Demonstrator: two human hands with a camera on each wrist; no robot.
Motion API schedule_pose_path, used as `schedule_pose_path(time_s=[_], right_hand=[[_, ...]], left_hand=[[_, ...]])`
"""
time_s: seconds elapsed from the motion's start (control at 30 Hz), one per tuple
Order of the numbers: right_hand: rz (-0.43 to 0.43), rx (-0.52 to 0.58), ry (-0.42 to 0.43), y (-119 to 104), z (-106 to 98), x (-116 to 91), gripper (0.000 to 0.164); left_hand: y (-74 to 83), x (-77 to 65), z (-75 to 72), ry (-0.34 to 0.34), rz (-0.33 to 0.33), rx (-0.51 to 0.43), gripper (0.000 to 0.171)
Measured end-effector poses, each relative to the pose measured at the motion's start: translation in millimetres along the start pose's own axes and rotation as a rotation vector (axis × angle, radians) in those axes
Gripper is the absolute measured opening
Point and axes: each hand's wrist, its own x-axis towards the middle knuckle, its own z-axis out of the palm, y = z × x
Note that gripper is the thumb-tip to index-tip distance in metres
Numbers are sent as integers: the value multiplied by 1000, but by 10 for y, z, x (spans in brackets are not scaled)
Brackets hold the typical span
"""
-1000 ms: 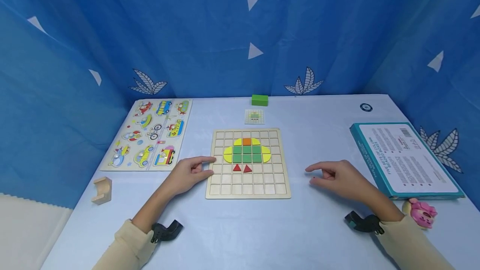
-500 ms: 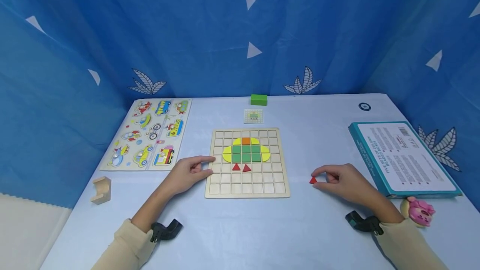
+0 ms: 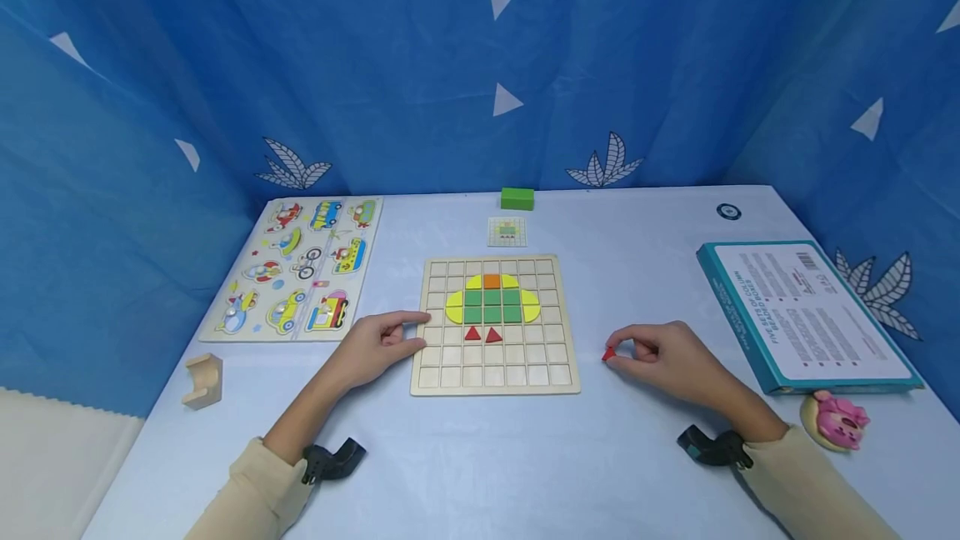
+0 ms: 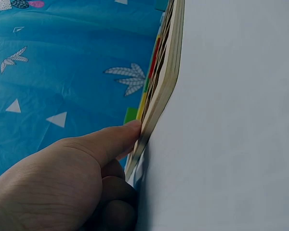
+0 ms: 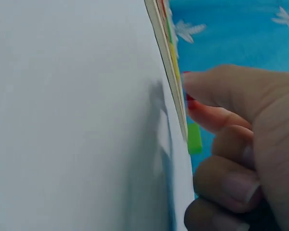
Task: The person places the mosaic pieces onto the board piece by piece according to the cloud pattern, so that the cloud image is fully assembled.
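Note:
My left hand (image 3: pixel 375 350) rests thumb and index finger against the left edge of the wooden grid board (image 3: pixel 537 355). The left wrist view shows that thumb (image 4: pixel 118 139) along the board's side. Right of the board, my right hand (image 3: pixel 671 361) pinches a small red triangle tile (image 3: pixel 608 354) between thumb and index finger; only slivers of it show in the right wrist view. On the board are green square tiles (image 3: pixel 492 298), an orange square tile (image 3: pixel 491 281) and curved yellow tiles (image 3: pixel 454 307). Below them lie two red triangle tiles (image 3: pixel 472 333), the right one slightly askew.
Behind the board lie a small pattern card (image 3: pixel 507 232) and a green block (image 3: pixel 517 199). A vehicle picture puzzle (image 3: pixel 277 273) and a notched wooden block (image 3: pixel 204 381) stand left. At right are a teal-edged box (image 3: pixel 813 315) and a pink figurine (image 3: pixel 838 421).
My right hand has picked up a red triangle tile and shifted slightly left with it, toward the board. The left hand stays at the board's edge.

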Motion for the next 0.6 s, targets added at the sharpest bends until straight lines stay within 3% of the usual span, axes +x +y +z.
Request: schedule_pose_path(time_s=[0.27,0.6], right_hand=[[-56,49,-36,-313,143,253,18],[-57,141,-76,-645,442,596,15]], left_hand=[[-9,8,8,-8,-14,-1,37],[-5,-6,-7,-5,-19,5,36]])
